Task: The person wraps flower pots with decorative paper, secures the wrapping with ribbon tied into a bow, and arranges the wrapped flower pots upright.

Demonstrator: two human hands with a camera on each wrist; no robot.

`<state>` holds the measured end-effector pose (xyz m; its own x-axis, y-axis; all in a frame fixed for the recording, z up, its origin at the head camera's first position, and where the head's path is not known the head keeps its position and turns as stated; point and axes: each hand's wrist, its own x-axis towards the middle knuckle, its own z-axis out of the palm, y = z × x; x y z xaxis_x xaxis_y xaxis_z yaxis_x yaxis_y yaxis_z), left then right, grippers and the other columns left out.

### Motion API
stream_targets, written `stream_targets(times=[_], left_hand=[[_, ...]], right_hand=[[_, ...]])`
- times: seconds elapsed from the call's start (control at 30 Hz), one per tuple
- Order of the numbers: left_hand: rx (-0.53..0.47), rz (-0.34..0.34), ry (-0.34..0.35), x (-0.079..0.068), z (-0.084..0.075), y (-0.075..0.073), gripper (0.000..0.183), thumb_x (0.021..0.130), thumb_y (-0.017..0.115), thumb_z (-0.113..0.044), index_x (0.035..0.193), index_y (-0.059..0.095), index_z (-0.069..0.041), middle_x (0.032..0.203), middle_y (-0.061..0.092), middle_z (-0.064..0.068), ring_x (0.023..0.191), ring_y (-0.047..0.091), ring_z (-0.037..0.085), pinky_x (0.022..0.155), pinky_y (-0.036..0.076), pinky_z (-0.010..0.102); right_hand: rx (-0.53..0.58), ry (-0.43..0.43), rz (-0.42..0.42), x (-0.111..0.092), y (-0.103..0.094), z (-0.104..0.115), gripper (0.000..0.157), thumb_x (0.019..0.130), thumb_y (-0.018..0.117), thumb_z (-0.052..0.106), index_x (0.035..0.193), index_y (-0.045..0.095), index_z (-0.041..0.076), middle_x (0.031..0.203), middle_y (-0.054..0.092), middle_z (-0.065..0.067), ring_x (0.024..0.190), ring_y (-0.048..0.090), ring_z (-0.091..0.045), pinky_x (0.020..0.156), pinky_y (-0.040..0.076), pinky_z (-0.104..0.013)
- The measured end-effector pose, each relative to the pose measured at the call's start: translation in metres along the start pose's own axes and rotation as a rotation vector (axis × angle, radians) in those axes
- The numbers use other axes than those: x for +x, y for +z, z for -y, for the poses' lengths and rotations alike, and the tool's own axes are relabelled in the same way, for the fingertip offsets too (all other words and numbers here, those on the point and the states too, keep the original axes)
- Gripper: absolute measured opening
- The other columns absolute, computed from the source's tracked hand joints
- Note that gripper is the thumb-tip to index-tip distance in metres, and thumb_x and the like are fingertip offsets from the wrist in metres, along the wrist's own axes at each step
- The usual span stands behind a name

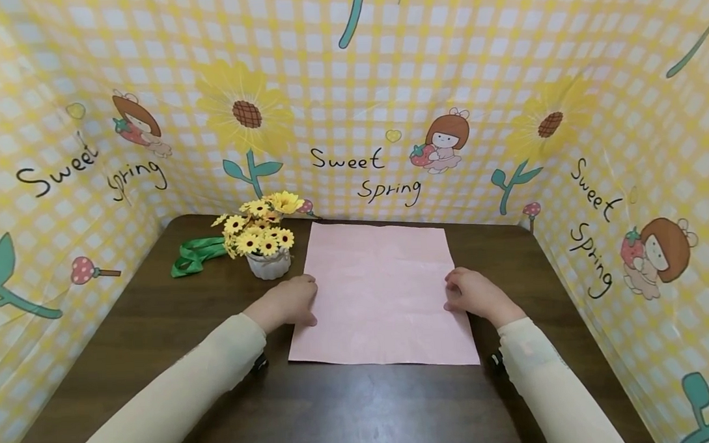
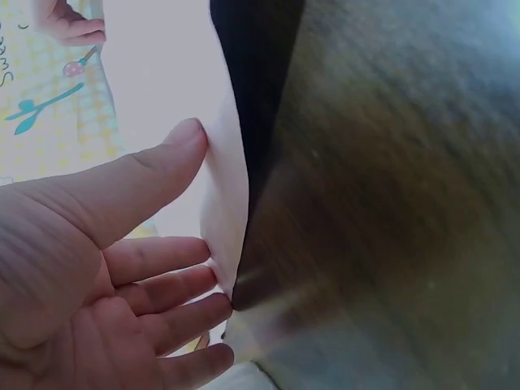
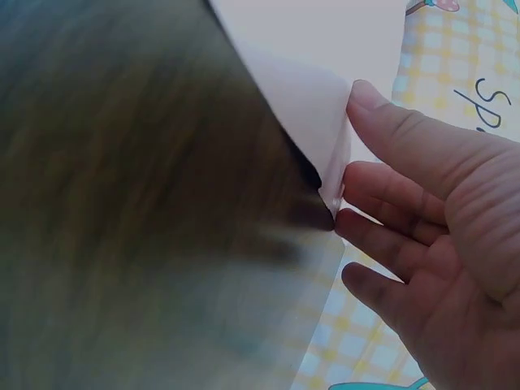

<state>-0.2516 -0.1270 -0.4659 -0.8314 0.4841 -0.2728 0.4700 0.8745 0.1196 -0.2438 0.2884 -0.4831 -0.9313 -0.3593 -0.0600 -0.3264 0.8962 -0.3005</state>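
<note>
A pale pink sheet of paper (image 1: 380, 292), faintly creased, lies flat on the table in the head view. At its left edge is my left hand (image 1: 288, 303), and in the left wrist view its fingers (image 2: 166, 288) spread loosely, their tips right at the paper's side and the thumb tip overlapping it. My right hand (image 1: 480, 294) is at the opposite edge. In the right wrist view the right thumb (image 3: 386, 110) and fingertips meet the paper's edge, with a gap between thumb and forefinger.
Behind my left hand stands a white pot (image 1: 269, 265) of yellow artificial flowers (image 1: 261, 231), with a green ribbon (image 1: 194, 256) beside it. A yellow checked cloth (image 1: 350, 91) walls in the dark wooden table (image 1: 373, 410) at the back and both sides.
</note>
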Motion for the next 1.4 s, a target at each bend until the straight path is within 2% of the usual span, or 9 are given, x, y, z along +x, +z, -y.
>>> stream_targets(times=[0.27,0.53,0.77,0.93,1.03,1.13,1.27,1.33,1.4], left_hand=[[0.026,-0.019,-0.007,-0.008,0.004,0.0,0.063,0.079,0.088,-0.035,0.124,0.065,0.004,0.14,0.058,0.023,0.128,0.057,0.04,0.106,0.047,0.051],[0.005,-0.048,0.011,-0.016,0.007,0.0,0.063,0.08,0.088,-0.034,0.125,0.065,0.002,0.14,0.058,0.022,0.129,0.057,0.039,0.106,0.047,0.051],[0.002,-0.04,-0.002,-0.023,0.009,0.0,0.064,0.08,0.088,-0.034,0.127,0.064,0.003,0.14,0.058,0.022,0.13,0.056,0.039,0.108,0.046,0.051],[-0.034,-0.036,-0.009,-0.021,0.011,0.0,0.064,0.08,0.088,-0.033,0.128,0.063,0.002,0.142,0.056,0.023,0.132,0.054,0.04,0.108,0.045,0.052],[-0.096,-0.037,-0.017,-0.019,0.015,0.004,0.066,0.082,0.086,-0.032,0.132,0.062,0.003,0.146,0.053,0.024,0.137,0.049,0.04,0.112,0.042,0.052],[-0.198,-0.093,-0.033,-0.019,0.024,0.011,0.062,0.086,0.082,-0.031,0.132,0.062,0.005,0.145,0.053,0.026,0.137,0.049,0.041,0.113,0.04,0.053],[-0.342,-0.263,-0.093,-0.028,0.042,0.013,0.044,0.092,0.075,-0.027,0.12,0.068,0.006,0.124,0.064,0.024,0.117,0.061,0.039,0.1,0.049,0.054],[-0.404,-0.316,-0.162,-0.036,0.057,0.011,0.039,0.094,0.072,-0.029,0.112,0.072,0.005,0.113,0.069,0.021,0.108,0.063,0.037,0.092,0.052,0.053],[-0.455,-0.32,-0.253,-0.044,0.074,0.008,0.041,0.096,0.069,-0.036,0.105,0.073,0.004,0.11,0.068,0.023,0.108,0.06,0.039,0.089,0.051,0.054]], right_hand=[[0.021,0.001,0.023,0.003,-0.001,0.004,0.037,0.083,0.086,0.026,0.11,0.073,0.002,0.128,0.065,-0.013,0.118,0.062,-0.032,0.102,0.049,-0.049],[0.065,0.008,0.029,0.002,0.0,0.005,0.037,0.083,0.086,0.024,0.11,0.073,0.003,0.13,0.064,-0.012,0.119,0.061,-0.031,0.101,0.049,-0.049],[0.056,0.001,0.049,0.005,0.003,0.008,0.038,0.083,0.086,0.026,0.112,0.073,0.004,0.132,0.064,-0.012,0.123,0.06,-0.032,0.104,0.048,-0.048],[0.054,0.003,0.041,0.006,0.001,0.01,0.038,0.082,0.086,0.024,0.111,0.073,0.003,0.131,0.065,-0.013,0.122,0.06,-0.033,0.104,0.048,-0.049],[0.057,0.007,0.04,0.007,0.001,0.01,0.038,0.083,0.086,0.024,0.112,0.073,0.003,0.13,0.065,-0.013,0.121,0.061,-0.033,0.103,0.048,-0.049],[0.055,0.007,0.045,0.007,0.001,0.011,0.039,0.083,0.086,0.024,0.113,0.073,0.003,0.131,0.065,-0.014,0.122,0.061,-0.033,0.104,0.048,-0.049],[0.036,-0.001,0.044,0.008,0.001,0.012,0.038,0.082,0.087,0.024,0.111,0.073,0.003,0.13,0.065,-0.013,0.121,0.061,-0.033,0.104,0.048,-0.049],[0.028,-0.01,0.043,0.009,0.002,0.012,0.036,0.083,0.086,0.024,0.109,0.073,0.003,0.13,0.065,-0.013,0.121,0.061,-0.033,0.104,0.048,-0.048],[0.025,-0.014,0.042,0.009,0.001,0.013,0.036,0.083,0.086,0.024,0.109,0.073,0.003,0.13,0.065,-0.013,0.121,0.061,-0.033,0.103,0.048,-0.048]])
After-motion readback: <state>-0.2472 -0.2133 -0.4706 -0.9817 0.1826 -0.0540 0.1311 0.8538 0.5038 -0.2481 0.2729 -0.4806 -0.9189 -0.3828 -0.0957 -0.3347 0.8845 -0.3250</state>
